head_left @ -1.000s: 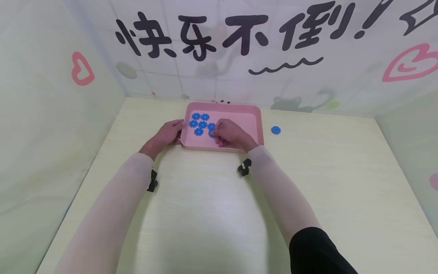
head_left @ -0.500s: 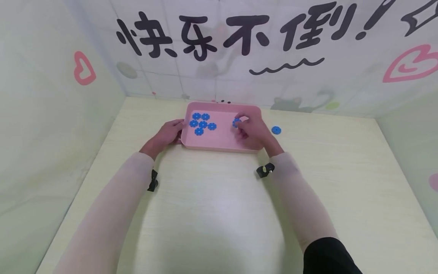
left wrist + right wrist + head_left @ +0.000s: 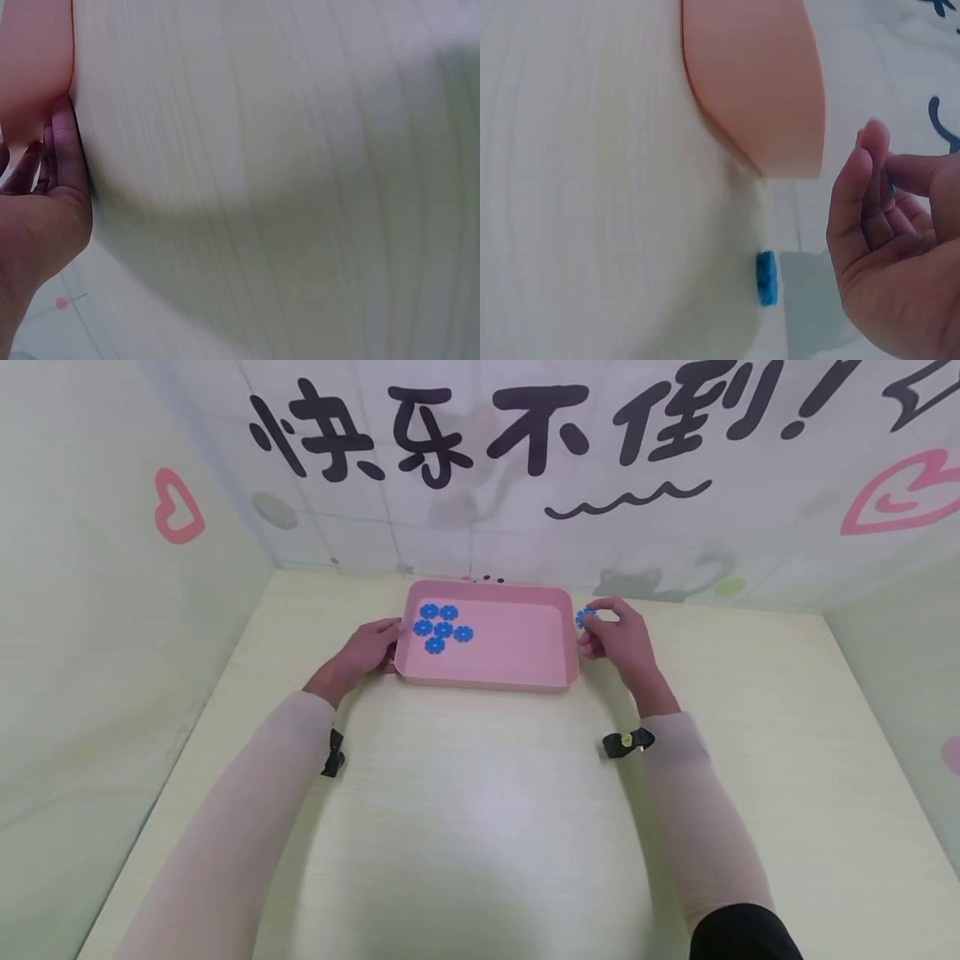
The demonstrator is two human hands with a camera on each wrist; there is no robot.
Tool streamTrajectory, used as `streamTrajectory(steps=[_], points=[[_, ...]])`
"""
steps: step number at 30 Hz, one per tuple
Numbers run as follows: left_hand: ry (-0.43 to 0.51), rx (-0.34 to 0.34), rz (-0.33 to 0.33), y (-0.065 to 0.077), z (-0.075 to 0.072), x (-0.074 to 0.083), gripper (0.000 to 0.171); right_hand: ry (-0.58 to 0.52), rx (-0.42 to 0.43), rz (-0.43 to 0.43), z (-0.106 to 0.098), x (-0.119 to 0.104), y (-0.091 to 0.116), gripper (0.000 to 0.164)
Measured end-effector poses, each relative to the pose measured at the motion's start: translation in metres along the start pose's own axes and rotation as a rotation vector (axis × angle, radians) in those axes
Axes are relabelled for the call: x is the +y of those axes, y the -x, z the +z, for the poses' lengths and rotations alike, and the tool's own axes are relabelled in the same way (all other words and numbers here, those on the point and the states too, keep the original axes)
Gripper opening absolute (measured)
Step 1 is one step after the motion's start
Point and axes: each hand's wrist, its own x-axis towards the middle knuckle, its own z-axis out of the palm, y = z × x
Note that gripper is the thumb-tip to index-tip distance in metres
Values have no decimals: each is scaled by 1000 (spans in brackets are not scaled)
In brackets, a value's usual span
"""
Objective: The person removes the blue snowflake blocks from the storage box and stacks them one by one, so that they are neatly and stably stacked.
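Note:
In the head view my left hand holds the left end of a shallow pink tray, fingers along its outer wall. The left wrist view shows those fingers low against the tray's wall, near the table. My right hand is just past the tray's right end and pinches a blue notched, flower-shaped disc between thumb and fingertips. Only a speck of that disc shows in the right wrist view. Several matching blue discs lie flat in the tray's left part.
Another blue piece lies on the table beyond the tray's corner in the right wrist view; the right hand hides it in the head view. A pale wood-grain table carries everything. Behind the tray rises a printed fabric wall.
My right hand has carried a blue disc from the tray's left group rightward, out over the right rim. The left hand and tray have stayed put.

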Motion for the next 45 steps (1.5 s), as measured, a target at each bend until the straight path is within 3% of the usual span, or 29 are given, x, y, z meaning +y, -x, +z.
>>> streamTrajectory(steps=[8,13,26,35,45], points=[[-10,1,-3,-1,-1,-1,52,-85,89,73,-22,17,-4,38],[-10,-2,2,0,0,0,51,-64,112,142,-28,27,-7,38],[-29,2,-7,1,0,3,51,-31,96,235,-30,36,-12,40],[-21,-6,9,2,4,8,50,-17,92,260,-36,40,-10,41],[-21,1,2,2,-1,3,50,4,90,269,-30,41,-15,40]])
